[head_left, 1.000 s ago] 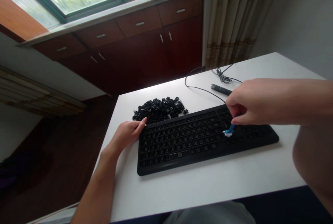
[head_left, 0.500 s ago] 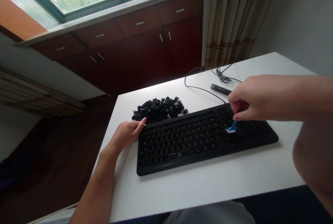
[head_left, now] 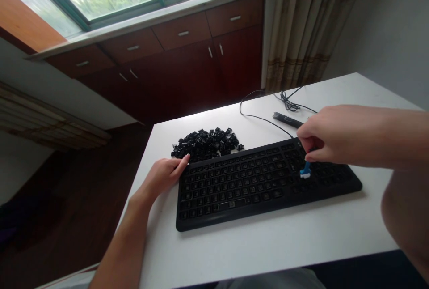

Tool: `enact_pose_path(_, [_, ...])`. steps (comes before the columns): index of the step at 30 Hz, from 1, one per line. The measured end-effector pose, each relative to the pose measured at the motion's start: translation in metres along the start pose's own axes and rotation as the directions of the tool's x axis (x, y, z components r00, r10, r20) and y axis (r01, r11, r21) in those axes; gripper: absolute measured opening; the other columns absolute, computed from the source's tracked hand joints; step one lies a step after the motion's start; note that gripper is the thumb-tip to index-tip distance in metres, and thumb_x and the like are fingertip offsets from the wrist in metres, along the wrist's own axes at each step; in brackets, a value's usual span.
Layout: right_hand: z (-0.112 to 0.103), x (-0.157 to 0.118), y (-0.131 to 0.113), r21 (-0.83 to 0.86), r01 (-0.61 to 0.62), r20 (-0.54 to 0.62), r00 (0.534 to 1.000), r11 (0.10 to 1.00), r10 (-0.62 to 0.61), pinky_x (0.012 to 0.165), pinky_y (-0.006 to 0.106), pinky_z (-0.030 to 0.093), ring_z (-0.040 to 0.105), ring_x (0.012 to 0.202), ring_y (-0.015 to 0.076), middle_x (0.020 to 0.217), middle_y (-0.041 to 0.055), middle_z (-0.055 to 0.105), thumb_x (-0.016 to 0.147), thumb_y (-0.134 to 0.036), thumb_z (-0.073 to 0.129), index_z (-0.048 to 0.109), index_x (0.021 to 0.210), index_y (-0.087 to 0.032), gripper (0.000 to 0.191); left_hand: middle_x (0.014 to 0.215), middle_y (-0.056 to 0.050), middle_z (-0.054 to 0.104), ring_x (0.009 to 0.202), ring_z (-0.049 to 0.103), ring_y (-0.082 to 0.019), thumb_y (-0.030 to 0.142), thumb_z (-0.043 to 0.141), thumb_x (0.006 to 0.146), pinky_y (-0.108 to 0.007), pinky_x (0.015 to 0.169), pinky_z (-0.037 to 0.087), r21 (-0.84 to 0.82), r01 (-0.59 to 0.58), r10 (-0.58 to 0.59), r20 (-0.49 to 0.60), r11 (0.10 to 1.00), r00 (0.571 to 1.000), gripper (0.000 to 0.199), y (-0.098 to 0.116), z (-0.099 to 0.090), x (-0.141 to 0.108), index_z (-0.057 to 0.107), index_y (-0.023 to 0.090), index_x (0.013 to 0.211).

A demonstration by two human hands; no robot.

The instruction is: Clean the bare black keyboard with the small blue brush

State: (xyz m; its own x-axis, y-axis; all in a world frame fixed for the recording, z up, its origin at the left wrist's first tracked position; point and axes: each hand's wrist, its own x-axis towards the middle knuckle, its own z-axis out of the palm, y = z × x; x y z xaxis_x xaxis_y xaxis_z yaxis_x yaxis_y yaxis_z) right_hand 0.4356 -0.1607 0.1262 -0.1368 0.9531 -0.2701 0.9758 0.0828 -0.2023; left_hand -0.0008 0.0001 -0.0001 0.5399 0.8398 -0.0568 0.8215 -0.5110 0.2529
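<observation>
A black keyboard (head_left: 234,186) with its keycaps off lies flat on the white table, its bare key sockets facing up. My left hand (head_left: 164,174) grips its upper left corner, thumb on top along the edge. In my closed right hand (head_left: 323,136) is a small blue brush (head_left: 306,169) with white bristles; its upper part is hidden by my fingers. The bristles point down at the sockets right of the keyboard's middle. Behind the keyboard's left half sits a heap of loose black keycaps (head_left: 204,143).
Behind my right hand lies a black stick-like object (head_left: 287,119), partly covered. The keyboard's black cable (head_left: 258,117) loops to a coiled bundle (head_left: 289,101) near the table's (head_left: 261,240) far edge. Beyond stand a brown cabinet (head_left: 181,74) and a curtain (head_left: 298,29).
My right hand has shifted the brush slightly to the right over the sockets. My left hand keeps its hold on the corner. The whole view has moved a little.
</observation>
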Motion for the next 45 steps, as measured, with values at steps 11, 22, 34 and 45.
enact_pose_path(11, [-0.030, 0.008, -0.012, -0.101, -0.194, -0.019, 0.981, 0.976, 0.193, 0.052, 0.036, 0.032, 0.057, 0.055, 0.0202, 0.068, 0.0031, 0.069, 0.077, -0.048, 0.068, 0.069, 0.067, -0.028, 0.022, 0.052, 0.002, 0.046, 0.053, 0.040, -0.010, 0.058, 0.041, 0.102, -0.028, 0.062, 0.027, 0.005, -0.020, 0.020, -0.006, 1.000, 1.000, 0.063, -0.003, 0.001, 0.001, 0.048, 0.018, 0.054])
enact_pose_path(22, [-0.030, 0.013, -0.019, -0.215, -0.297, -0.161, 0.950, 0.930, 0.266, 0.055, 0.036, 0.033, 0.057, 0.059, 0.0201, 0.071, 0.0038, 0.069, 0.081, -0.049, 0.064, 0.068, 0.070, -0.026, 0.026, 0.051, 0.002, 0.042, 0.052, 0.036, -0.010, 0.058, 0.040, 0.102, -0.029, 0.061, 0.026, 0.009, -0.030, 0.031, -0.023, 0.999, 0.999, 0.063, -0.005, 0.000, 0.000, 0.047, 0.018, 0.054])
enact_pose_path(34, [-0.027, 0.013, -0.009, -0.070, -0.234, 0.052, 0.970, 0.970, 0.238, 0.055, 0.035, 0.038, 0.062, 0.061, 0.0222, 0.072, 0.0034, 0.072, 0.076, -0.044, 0.070, 0.073, 0.070, -0.027, 0.018, 0.051, 0.001, 0.047, 0.052, 0.036, -0.011, 0.057, 0.038, 0.103, -0.030, 0.062, 0.025, 0.013, -0.043, 0.043, -0.015, 0.999, 0.999, 0.064, -0.004, -0.002, -0.001, 0.051, 0.018, 0.053])
enact_pose_path(45, [-0.028, 0.013, -0.005, -0.064, -0.227, 0.029, 0.973, 0.972, 0.229, 0.052, 0.034, 0.037, 0.061, 0.060, 0.0222, 0.073, 0.0046, 0.073, 0.077, -0.053, 0.069, 0.072, 0.071, -0.028, 0.026, 0.052, 0.001, 0.047, 0.052, 0.038, -0.011, 0.059, 0.036, 0.104, -0.030, 0.062, 0.025, 0.022, -0.039, 0.039, 0.002, 0.999, 0.999, 0.066, -0.003, -0.003, -0.002, 0.051, 0.019, 0.054])
